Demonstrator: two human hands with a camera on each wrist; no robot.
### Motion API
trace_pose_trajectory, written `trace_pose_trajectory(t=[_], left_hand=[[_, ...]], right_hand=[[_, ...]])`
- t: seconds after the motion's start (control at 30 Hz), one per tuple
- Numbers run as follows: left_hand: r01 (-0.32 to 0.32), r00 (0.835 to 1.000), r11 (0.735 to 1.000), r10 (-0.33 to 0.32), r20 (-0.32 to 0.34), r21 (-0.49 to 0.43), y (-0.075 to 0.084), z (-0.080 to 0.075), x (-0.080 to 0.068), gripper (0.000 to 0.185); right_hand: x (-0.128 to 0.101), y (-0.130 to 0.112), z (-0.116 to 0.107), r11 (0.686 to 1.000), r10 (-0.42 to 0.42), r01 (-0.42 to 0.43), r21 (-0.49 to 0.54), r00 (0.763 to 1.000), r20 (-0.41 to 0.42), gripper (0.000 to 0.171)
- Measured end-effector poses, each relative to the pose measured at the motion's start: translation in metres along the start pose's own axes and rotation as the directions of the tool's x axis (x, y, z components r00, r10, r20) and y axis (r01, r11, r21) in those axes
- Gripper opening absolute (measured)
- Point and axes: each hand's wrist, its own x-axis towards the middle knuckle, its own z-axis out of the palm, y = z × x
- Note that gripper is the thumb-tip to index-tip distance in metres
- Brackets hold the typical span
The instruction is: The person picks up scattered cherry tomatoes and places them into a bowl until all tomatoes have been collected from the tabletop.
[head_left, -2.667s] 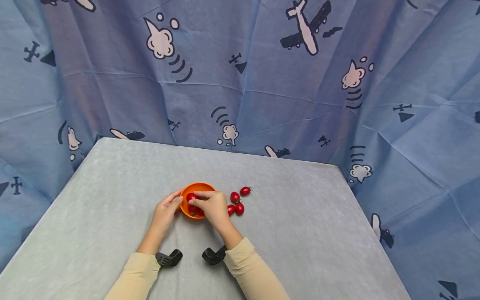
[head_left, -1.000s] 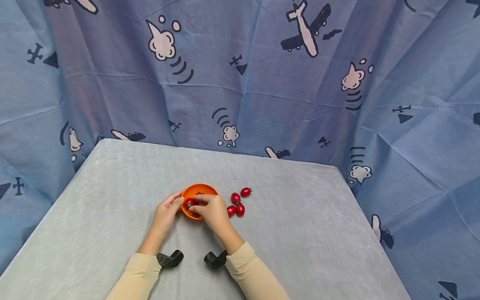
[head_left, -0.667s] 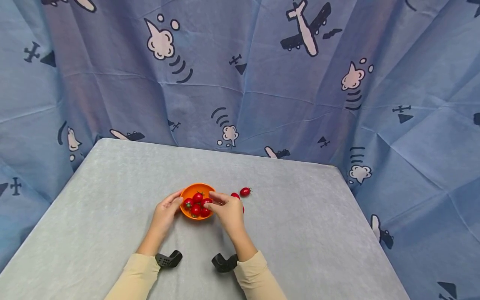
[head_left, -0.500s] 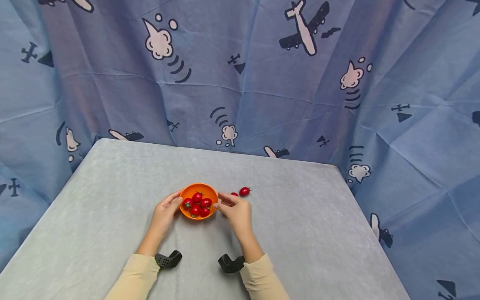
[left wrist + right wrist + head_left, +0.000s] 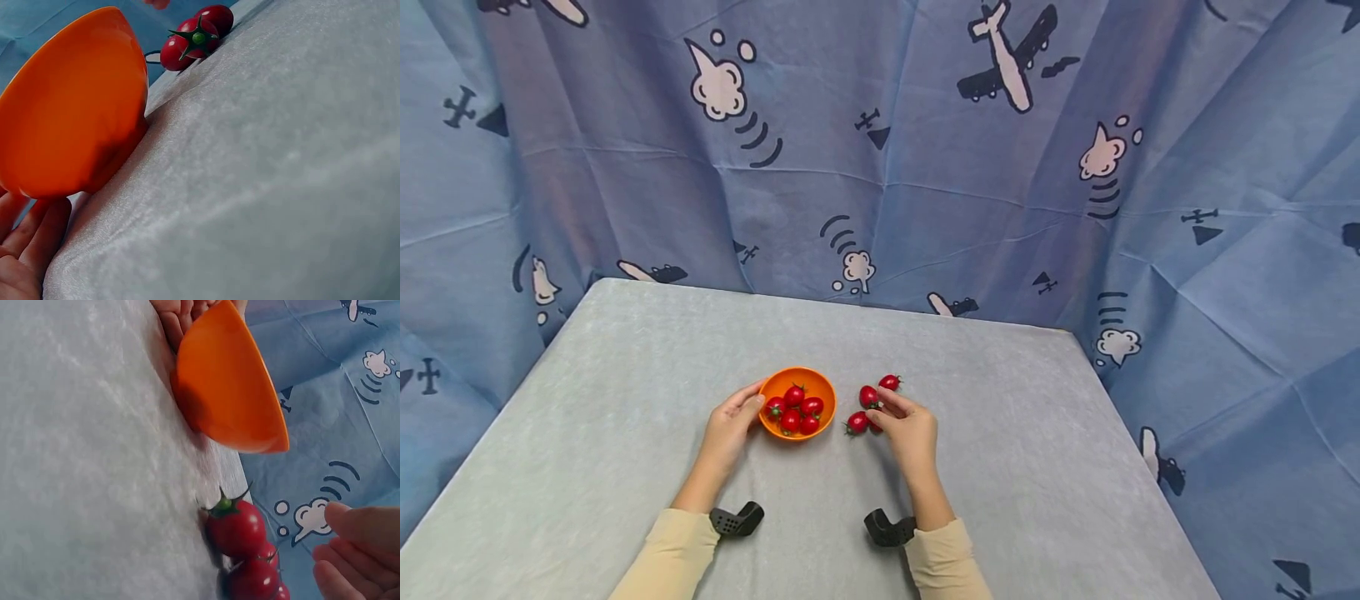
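Observation:
An orange bowl (image 5: pixel 816 383) stands on the table with several cherry tomatoes (image 5: pixel 794 396) inside. My left hand (image 5: pixel 730 429) grips its left side, thumb at the rim and fingers against the outer wall; in the left wrist view those fingers (image 5: pixel 37 234) sit under the curve of the bowl. To the right of the bowl lies a loose group of cherry tomatoes (image 5: pixel 857 423), some with green stems. Over this group hovers my right hand (image 5: pixel 910 433), thumb and fingers apart and holding nothing. In the right wrist view it is above the nearest tomato (image 5: pixel 237 528).
A pale cloth covers the table (image 5: pixel 1037 450). Behind it and at the sides hangs a blue curtain (image 5: pixel 820 125) printed with airplanes and clouds. Each wrist carries a black camera mount (image 5: pixel 737 519).
My right hand has let go of a cherry tomato in the bowl and moved right, over the loose tomatoes. My left hand has stayed on the bowl.

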Motion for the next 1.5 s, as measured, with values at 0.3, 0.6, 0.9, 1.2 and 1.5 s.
trace_pose_trajectory(t=[0.3, 0.6, 0.9, 1.2, 1.5], left_hand=[[-0.001, 1.000, 1.000, 0.001, 0.000, 0.009, 0.000, -0.001, 0.000, 0.042], [-0.001, 1.000, 1.000, 0.001, 0.000, 0.017, 0.000, 0.000, 0.000, 0.042], [0.002, 1.000, 1.000, -0.002, -0.005, 0.016, -0.002, 0.000, 0.000, 0.042], [0.013, 1.000, 1.000, -0.013, 0.000, 0.016, 0.000, -0.001, 0.000, 0.042], [0.010, 1.000, 1.000, -0.010, -0.011, 0.010, -0.003, 0.000, 0.001, 0.042]], right_hand=[[0.002, 0.004, -0.005, 0.999, 0.053, -0.053, -0.009, 0.998, -0.016, 0.035], [0.002, 0.009, -0.011, 0.997, 0.076, -0.076, -0.011, 0.997, -0.018, 0.036], [0.000, 0.014, -0.013, 0.994, 0.103, -0.103, -0.040, 0.995, -0.005, 0.041], [-0.001, 0.022, -0.013, 0.992, 0.121, -0.120, -0.040, 0.992, 0.025, 0.043], [-0.001, 0.031, -0.009, 0.993, 0.108, -0.108, -0.056, 0.994, -0.001, 0.046]])
